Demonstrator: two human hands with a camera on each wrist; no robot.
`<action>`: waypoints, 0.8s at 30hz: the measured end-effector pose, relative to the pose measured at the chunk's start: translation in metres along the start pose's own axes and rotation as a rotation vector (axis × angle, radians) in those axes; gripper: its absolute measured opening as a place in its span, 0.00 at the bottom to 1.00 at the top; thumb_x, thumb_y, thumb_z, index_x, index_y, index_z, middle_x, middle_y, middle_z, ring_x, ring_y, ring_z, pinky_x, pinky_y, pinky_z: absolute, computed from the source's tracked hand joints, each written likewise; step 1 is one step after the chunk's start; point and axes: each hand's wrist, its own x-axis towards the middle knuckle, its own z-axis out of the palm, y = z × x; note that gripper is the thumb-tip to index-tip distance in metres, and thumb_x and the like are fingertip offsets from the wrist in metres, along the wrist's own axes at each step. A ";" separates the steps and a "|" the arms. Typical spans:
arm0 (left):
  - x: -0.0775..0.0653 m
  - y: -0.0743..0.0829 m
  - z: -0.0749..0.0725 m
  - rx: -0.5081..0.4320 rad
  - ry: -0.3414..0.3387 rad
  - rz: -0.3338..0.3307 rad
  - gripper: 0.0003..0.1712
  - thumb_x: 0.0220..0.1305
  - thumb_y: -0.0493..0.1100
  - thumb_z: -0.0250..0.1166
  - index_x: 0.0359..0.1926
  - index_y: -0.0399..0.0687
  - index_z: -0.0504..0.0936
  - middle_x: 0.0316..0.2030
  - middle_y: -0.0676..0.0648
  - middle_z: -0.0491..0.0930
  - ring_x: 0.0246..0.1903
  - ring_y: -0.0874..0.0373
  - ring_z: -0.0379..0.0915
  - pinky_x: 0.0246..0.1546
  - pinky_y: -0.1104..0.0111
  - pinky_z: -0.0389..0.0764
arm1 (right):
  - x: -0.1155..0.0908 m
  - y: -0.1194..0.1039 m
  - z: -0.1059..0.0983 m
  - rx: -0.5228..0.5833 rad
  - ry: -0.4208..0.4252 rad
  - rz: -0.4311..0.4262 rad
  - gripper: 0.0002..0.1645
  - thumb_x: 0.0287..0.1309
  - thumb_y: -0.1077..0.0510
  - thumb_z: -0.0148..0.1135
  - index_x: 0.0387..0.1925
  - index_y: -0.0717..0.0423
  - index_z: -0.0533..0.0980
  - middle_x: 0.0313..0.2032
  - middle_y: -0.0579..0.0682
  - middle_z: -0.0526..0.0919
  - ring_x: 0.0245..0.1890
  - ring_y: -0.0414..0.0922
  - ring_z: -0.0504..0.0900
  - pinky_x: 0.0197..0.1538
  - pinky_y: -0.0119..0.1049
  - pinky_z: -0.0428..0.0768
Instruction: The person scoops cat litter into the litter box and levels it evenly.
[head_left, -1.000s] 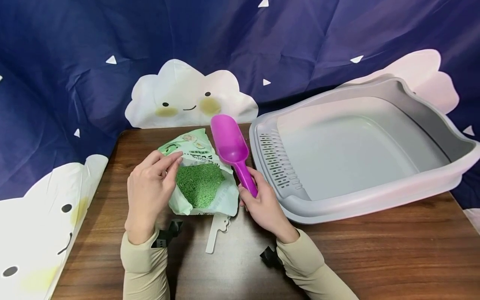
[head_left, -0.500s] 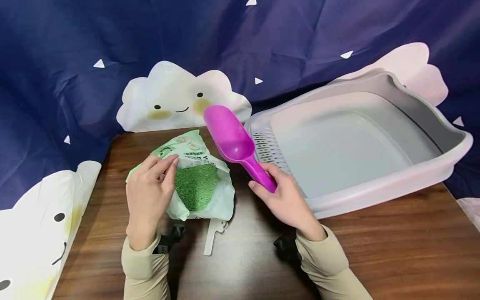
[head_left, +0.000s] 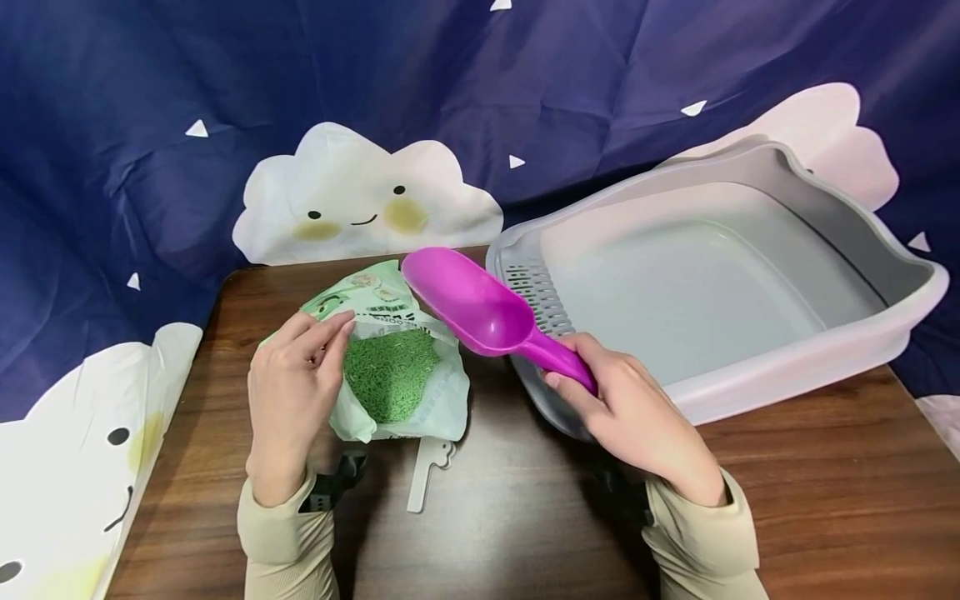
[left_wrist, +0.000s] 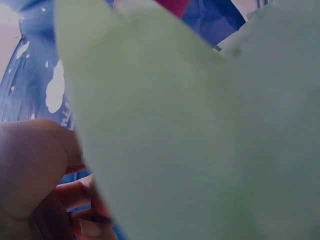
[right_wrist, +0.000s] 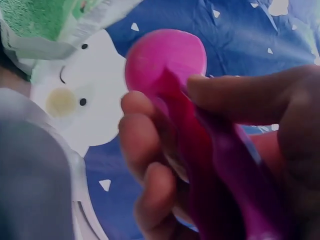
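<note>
In the head view, my left hand (head_left: 288, 400) pinches the upper left edge of an opened pale green bag (head_left: 447, 396). Green litter pellets (head_left: 390, 375) show through its mouth. The bag's side (left_wrist: 155, 130) fills most of the left wrist view. My right hand (head_left: 641, 412) grips the handle of a purple scoop (head_left: 480, 304), whose bowl points up and left between the bag and the grey litter box (head_left: 720, 275). No pellets show in the bowl. From the right wrist, fingers (right_wrist: 142, 142) curl round the scoop's handle, and the bowl's far end is partly hidden.
The litter box covers the right side of the wooden table (head_left: 495, 525), with a slotted strip (head_left: 536, 292) along its left end. A small white flat tool (head_left: 422, 479) lies partly under the bag's front. Behind hangs a blue curtain (head_left: 600, 75) with cloud prints.
My right hand has carried the scoop rightward, from beside the bag to the litter box's left edge, and its bowl now lies more sideways. The left hand stays at the bag's edge.
</note>
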 end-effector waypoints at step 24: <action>0.001 -0.002 0.000 -0.005 -0.043 -0.008 0.08 0.61 0.39 0.66 0.39 0.43 0.89 0.17 0.51 0.68 0.17 0.62 0.56 0.22 0.71 0.56 | -0.011 -0.023 0.016 -0.291 -0.133 -0.084 0.06 0.57 0.54 0.64 0.37 0.43 0.77 0.24 0.34 0.70 0.25 0.35 0.68 0.26 0.29 0.66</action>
